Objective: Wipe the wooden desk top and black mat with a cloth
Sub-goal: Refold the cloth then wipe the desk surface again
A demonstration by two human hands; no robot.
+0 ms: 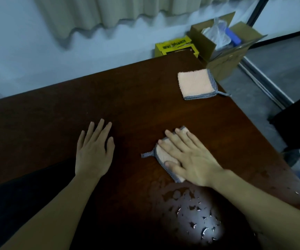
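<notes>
My right hand (187, 156) lies flat, fingers straight, pressing a folded peach cloth (165, 156) with grey edging against the wooden desk top (127, 98), right of frame centre. My left hand (93, 150) rests palm-down with fingers spread on the desk, left of centre, holding nothing; the two hands are well apart. The black mat (19, 195) occupies the lower left of the frame, under my left forearm. Water droplets (196, 213) glisten on the desk at lower centre, near my right wrist. A second folded cloth (196, 83) lies at the upper right near the desk's edge. Beyond it, on the floor, stand a cardboard box (225, 56) and a yellow box (174, 46).
</notes>
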